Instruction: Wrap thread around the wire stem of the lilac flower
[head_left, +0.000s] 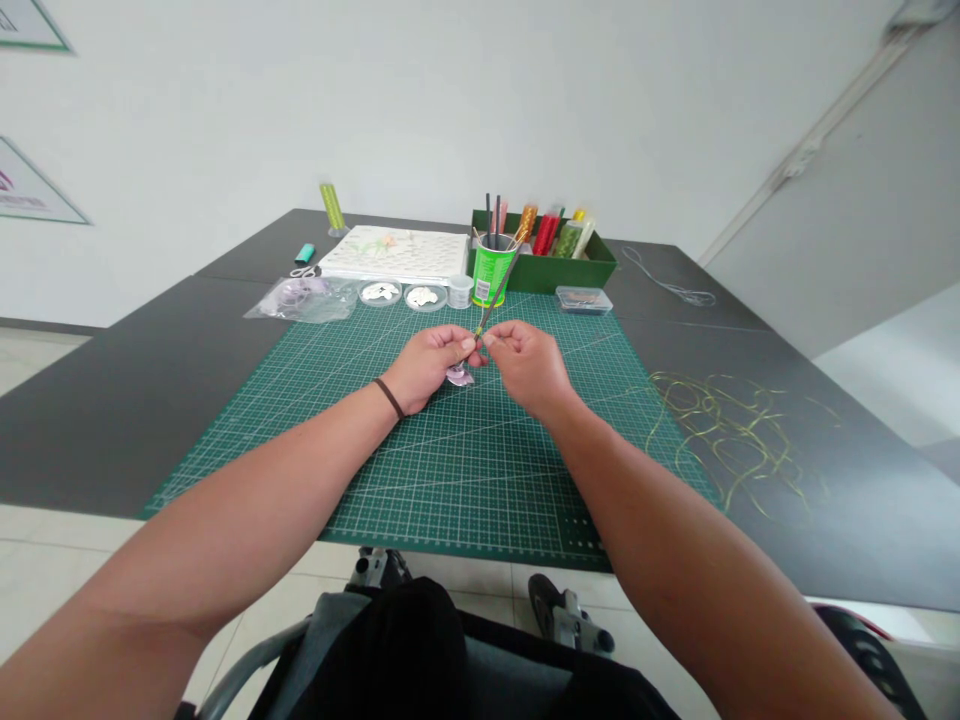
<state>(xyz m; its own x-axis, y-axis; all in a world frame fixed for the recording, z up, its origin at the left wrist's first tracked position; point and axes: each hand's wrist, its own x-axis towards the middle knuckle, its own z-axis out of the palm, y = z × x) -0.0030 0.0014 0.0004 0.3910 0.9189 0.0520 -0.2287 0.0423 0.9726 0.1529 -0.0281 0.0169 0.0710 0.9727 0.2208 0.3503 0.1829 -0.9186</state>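
Both hands are pinched up close over the green cutting mat (480,470): the left hand (429,368) and right hand (527,368) look to be gripping a thin dark rod (496,303), with a small lilac petal piece (459,376) right under them. Seems only that piece is in work so far; white pieces (380,292) are sitting in clear dishes, and a loose tangle of gold-green wire (720,440) lies off right.
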